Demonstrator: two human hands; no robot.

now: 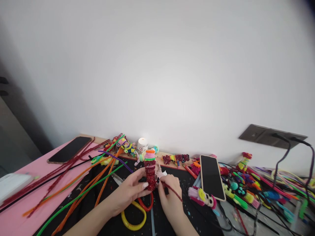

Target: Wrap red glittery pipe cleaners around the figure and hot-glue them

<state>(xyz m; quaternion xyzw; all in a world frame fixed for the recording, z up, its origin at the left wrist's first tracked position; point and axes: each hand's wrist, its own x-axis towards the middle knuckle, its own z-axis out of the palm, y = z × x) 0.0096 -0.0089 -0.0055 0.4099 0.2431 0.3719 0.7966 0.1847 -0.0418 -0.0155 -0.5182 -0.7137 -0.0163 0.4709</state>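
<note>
My left hand (134, 186) is wrapped round a pipe-cleaner figure (150, 170), held upright above the black mat. Its lower body is wound in dark red glittery pipe cleaner, with green, pink and orange bands at the top. Close against its right side, my right hand (169, 193) pinches a dark red pipe cleaner (175, 191), whose loose end points down to the right. Something small and black shows by the right fingertips, too small to name. Beneath the hands lie scissors with yellow and red handles (134, 226).
Orange, green and dark red pipe cleaners (81, 196) spread over a pink sheet (29, 223) at left, near a black phone (70, 149). A white cup (142, 145) stands by the wall. Another phone (212, 177), pipe-cleaner figures and cables (283, 164) crowd the right.
</note>
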